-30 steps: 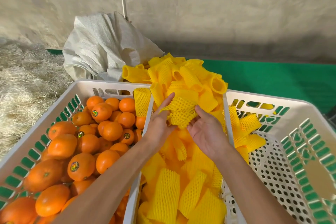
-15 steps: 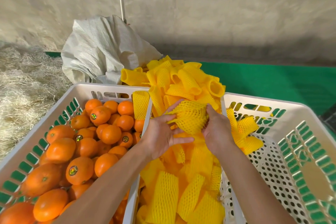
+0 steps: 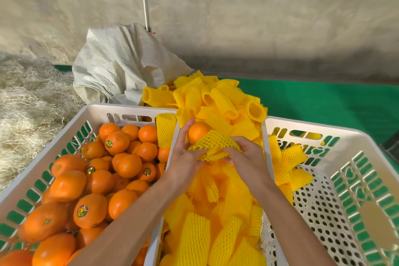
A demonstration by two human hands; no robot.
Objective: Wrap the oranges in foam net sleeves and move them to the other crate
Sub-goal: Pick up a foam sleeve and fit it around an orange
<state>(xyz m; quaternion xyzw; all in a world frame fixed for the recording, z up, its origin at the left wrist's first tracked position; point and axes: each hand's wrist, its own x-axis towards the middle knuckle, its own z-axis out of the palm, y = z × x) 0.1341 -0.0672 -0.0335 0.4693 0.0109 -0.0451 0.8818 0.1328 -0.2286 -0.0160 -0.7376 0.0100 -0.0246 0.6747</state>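
Both hands (image 3: 218, 157) around orange (image 3: 197, 131), sleeve (image 3: 216, 144) half on

Left hand (image 3: 183, 157) fingers curled gripping, right hand (image 3: 246, 157) pinching, forearms converging.

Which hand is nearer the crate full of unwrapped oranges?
Left. The left hand sits at that crate's right wall; the right hand is farther right, over the sleeve pile.

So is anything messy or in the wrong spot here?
A little. One foam sleeve droops over the orange crate's wall among the oranges, and a few sleeves have spilled from the pile into the other crate.
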